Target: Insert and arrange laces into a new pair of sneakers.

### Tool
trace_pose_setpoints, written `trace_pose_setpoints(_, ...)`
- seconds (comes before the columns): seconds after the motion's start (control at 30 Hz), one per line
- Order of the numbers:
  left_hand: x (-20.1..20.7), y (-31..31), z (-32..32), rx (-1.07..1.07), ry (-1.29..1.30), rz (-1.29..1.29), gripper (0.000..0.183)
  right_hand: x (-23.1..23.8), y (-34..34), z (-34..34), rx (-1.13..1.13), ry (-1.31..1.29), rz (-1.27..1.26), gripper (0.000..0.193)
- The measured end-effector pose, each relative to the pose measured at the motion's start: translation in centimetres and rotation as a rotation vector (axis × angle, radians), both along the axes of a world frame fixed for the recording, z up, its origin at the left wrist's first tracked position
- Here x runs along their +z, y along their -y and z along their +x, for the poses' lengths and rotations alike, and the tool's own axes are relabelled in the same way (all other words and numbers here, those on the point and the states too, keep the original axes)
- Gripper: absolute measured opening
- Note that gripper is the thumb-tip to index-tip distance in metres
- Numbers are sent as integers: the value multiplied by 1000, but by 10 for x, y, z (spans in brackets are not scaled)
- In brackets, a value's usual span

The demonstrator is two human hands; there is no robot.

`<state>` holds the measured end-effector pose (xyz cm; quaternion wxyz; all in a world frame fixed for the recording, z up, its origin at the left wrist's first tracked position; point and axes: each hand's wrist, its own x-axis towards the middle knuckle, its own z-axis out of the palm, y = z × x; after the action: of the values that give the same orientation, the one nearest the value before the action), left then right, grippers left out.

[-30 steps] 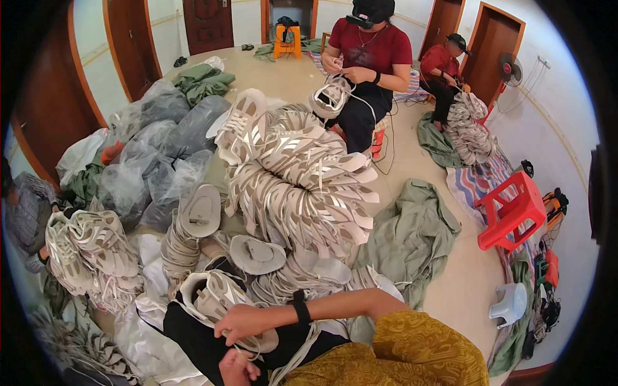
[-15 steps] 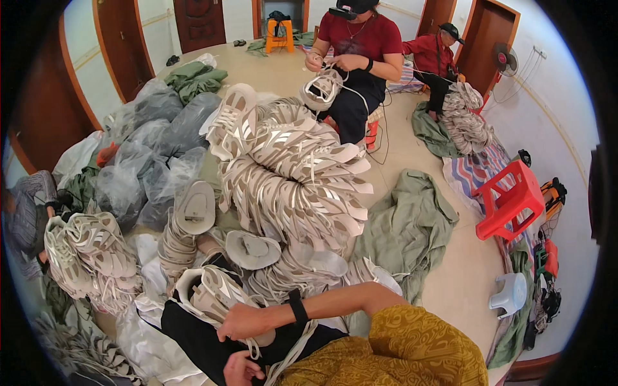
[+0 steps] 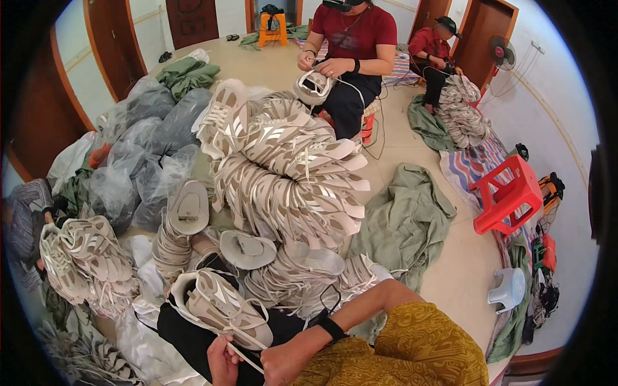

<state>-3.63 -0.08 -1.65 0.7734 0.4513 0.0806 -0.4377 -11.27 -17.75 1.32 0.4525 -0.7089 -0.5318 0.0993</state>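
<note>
A beige and white shoe upper (image 3: 222, 305) lies on the black cloth (image 3: 177, 338) over my lap, its opening toward the far left and its toe toward me. From it a pale flat shoelace (image 3: 248, 361) runs between my hands. My left hand (image 3: 223, 361), just below the toe, pinches this lace with thumb and fingertips. Closed in a fist, my right hand (image 3: 284, 361) grips the lace farther right, with a black band on the wrist. Another loop of lace curves over the toe of the upper.
Ahead lies a big heap of stacked shoe uppers (image 3: 283, 167). Bagged goods (image 3: 154, 135) lie to the left, beside more uppers (image 3: 93, 251). A green cloth (image 3: 409, 222), a red stool (image 3: 510, 196) and a blue stool (image 3: 507, 289) are on the right. Co-workers sit around.
My right hand has moved off the upper, down and to the right, drawing the lace along. My left hand has shifted up and left to the lace by the toe.
</note>
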Motion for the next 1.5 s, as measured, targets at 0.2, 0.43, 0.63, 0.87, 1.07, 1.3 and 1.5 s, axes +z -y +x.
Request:
trace_pose_setpoints(0.2, 81, 17, -49, -161, 341, 463, 24, 4, 24, 36, -370, -337, 202, 25)
trace_pose_setpoints(0.43, 116, 17, -95, -654, 808, 221, 16, -8, -6, 57, -347, -565, -195, 35)
trace_pose_setpoints(0.63, 130, 41, -95, -724, 971, 11, 13, -28, -6, 49, -513, -255, -130, 27)
trace_pose_setpoints(0.87, 103, 21, -109, -780, 596, 115, 18, -19, 0, 30, -437, -78, -55, 18)
trace_pose_setpoints(1.07, 64, -3, -83, -417, 751, 427, 31, 8, 38, 9, -443, 212, 157, 12)
trace_pose_setpoints(1.3, 39, 17, -61, -19, -52, 8, 38, 28, 30, -8, -296, 121, 207, 20)
trace_pose_setpoints(1.5, 23, 24, -44, 25, 30, 99, 35, 28, 18, -8, -116, 43, 244, 16)
